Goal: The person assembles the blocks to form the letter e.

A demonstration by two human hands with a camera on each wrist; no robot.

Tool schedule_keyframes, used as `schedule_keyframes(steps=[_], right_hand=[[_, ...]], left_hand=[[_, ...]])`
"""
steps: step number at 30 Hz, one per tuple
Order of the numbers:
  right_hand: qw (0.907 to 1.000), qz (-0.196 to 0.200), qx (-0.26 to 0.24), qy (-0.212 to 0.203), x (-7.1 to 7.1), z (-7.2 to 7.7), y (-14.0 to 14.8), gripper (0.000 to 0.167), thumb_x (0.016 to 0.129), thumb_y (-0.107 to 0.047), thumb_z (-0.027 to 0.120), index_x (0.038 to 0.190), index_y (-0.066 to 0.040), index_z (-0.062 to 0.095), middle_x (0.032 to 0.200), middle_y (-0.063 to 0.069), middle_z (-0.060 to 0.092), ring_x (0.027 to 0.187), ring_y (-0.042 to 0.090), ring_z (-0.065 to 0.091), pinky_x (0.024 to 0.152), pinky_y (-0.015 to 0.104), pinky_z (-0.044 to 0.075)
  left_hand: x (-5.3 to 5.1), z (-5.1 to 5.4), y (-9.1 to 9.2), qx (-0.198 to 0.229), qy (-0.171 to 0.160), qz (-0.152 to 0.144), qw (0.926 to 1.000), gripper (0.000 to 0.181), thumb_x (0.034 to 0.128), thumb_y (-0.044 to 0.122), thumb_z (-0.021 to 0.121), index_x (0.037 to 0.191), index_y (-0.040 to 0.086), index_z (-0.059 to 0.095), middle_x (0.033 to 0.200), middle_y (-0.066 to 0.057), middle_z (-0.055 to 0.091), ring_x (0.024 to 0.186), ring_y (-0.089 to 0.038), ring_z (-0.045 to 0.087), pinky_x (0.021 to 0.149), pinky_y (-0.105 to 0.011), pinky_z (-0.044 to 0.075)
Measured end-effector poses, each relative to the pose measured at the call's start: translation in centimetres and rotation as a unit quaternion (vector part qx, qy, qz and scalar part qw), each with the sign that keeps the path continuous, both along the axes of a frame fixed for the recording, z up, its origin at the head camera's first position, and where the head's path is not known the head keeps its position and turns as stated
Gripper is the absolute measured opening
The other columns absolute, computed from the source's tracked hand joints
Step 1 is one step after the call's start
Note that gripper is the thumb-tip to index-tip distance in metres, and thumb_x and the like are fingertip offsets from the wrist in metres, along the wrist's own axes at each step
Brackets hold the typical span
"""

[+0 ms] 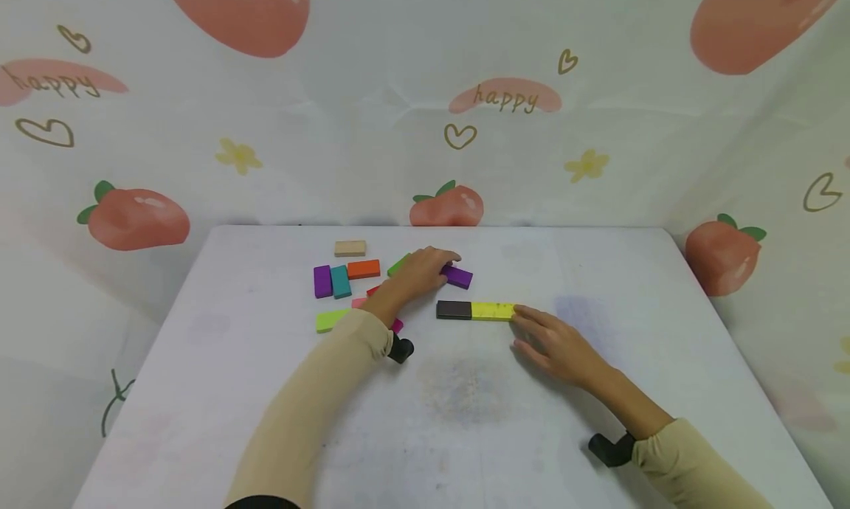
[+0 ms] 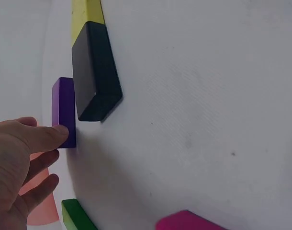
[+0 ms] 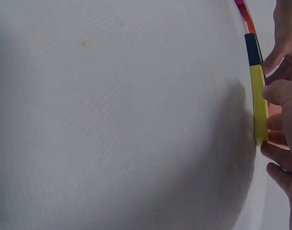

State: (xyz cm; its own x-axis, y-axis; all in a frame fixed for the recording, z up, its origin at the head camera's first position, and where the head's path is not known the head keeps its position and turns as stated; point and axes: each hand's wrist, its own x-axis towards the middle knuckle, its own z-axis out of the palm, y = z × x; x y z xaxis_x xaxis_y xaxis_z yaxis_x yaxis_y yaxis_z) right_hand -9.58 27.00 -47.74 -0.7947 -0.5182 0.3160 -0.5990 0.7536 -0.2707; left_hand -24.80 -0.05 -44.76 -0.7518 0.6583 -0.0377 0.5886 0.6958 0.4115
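In the head view my left hand [image 1: 420, 271] reaches to the back middle of the table and pinches a purple block [image 1: 458, 276] between thumb and fingers. The left wrist view shows the thumb on the near face of this purple block [image 2: 64, 105]. Just in front of it, a black block [image 1: 454, 310] and a yellow block [image 1: 491, 312] lie end to end in a row. My right hand [image 1: 554, 343] rests at the right end of the yellow block, its fingers fairly straight and touching it. Those fingertips partly hide the end.
Left of the row lie loose blocks: a wooden one [image 1: 350, 248], an orange one [image 1: 364, 269], a purple one [image 1: 322, 282], a teal one [image 1: 341, 282] and a lime one [image 1: 331, 321]. Green, red, pink and magenta blocks are partly hidden by my left arm. A printed cloth hangs behind the white table [image 1: 531, 450].
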Motion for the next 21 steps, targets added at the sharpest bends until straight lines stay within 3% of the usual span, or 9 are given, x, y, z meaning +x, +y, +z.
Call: schedule_keyframes(steps=[21], right_hand=[[0.9999,0.007,-0.007,0.002,-0.2,0.1,0.1,0.043,0.084,-0.016,0.079,0.121,0.002,0.068,0.134,0.020,0.060,0.116,0.037,0.062,0.091,0.050,0.053]], left_hand=[[0.0,0.4,4.3,-0.025,-0.022,-0.014,0.9993,0.040,0.0977,0.006,0.060,0.138,0.011,0.059,0.134,-0.004,0.062,0.118,-0.019,0.056,0.106,-0.034,0.042]])
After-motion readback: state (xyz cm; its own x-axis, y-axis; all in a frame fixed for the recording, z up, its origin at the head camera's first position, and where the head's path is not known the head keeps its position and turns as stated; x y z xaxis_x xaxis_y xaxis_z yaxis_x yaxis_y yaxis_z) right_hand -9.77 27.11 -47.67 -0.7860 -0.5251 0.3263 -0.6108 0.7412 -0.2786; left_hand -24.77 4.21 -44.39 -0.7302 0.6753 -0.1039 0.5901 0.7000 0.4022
